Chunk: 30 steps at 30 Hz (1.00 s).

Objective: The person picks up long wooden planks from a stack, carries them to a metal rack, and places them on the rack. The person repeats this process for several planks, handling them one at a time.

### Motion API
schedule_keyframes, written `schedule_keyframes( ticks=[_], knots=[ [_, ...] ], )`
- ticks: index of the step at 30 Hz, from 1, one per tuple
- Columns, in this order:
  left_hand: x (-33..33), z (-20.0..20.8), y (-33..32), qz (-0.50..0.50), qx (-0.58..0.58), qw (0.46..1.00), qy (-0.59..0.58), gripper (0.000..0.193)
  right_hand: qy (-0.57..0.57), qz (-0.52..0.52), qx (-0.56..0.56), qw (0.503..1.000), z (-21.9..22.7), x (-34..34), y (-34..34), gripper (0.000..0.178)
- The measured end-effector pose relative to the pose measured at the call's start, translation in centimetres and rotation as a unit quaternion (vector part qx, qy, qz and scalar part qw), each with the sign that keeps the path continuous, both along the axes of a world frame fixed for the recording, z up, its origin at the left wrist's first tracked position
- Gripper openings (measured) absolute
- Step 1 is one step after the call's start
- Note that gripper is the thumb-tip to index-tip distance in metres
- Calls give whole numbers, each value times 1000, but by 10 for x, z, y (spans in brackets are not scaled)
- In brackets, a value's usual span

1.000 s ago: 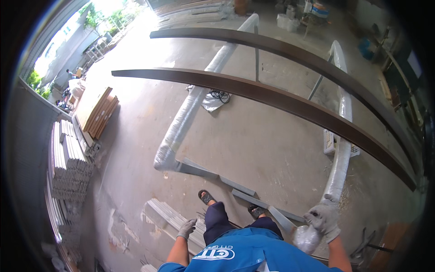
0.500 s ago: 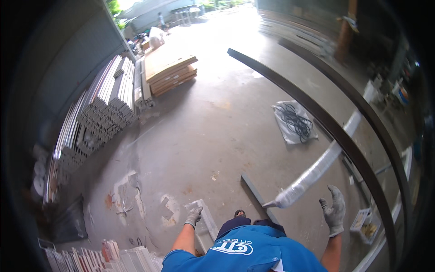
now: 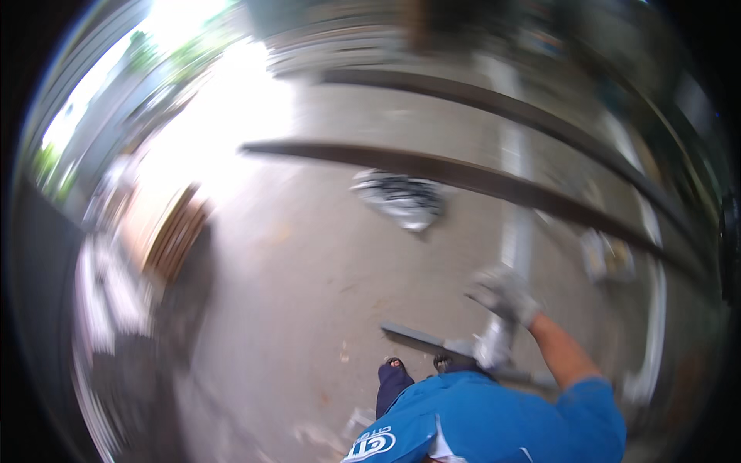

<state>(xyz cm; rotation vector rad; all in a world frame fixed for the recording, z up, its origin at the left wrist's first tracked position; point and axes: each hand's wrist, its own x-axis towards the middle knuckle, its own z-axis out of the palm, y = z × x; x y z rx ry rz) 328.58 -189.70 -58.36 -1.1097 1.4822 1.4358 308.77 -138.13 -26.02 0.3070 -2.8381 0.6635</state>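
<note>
My right hand (image 3: pixel 503 295), in a grey glove, reaches out in front of my body above the floor. Motion blurs it, but its fingers look stretched out to the left with nothing seen in them. Below and behind it runs a long plastic-wrapped bundle (image 3: pixel 494 345), whose near end lies by my feet across a grey bar (image 3: pixel 417 338). Whether the hand touches the bundle I cannot tell. My left hand is out of the picture. Two long dark brown bars (image 3: pixel 463 171) stretch across the view beyond the hand, raised above the floor.
A plastic bag with dark coiled cord (image 3: pixel 400 199) lies on the floor past the bars. A white basket (image 3: pixel 607 256) stands at the right. Stacked brown boards (image 3: pixel 174 239) and blurred pale lengths (image 3: pixel 104 301) are at the left.
The view has swung to the right, so the bars and stacks appear farther left. My right hand has come inward over the bundle. My left hand has left the picture.
</note>
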Motion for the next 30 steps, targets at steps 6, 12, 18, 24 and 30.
schedule_keyframes(
  ticks=[6,12,18,24,30],
  knots=[
    [-226,22,-33,-292,-41,952,80,49,214,-135,6,968,-30,-1,4,17],
    [-406,166,183,-415,-32,777,471,50,343,-398,-60,849,-35,28,-1,16],
    [-315,308,392,-486,118,406,765,47,250,-527,-106,805,-75,182,19,20],
    [-261,305,463,-639,28,160,752,35,202,-690,154,678,-45,378,128,35],
    [-242,339,480,-705,-87,99,696,24,-107,-800,168,567,-2,501,242,61]
  ],
)
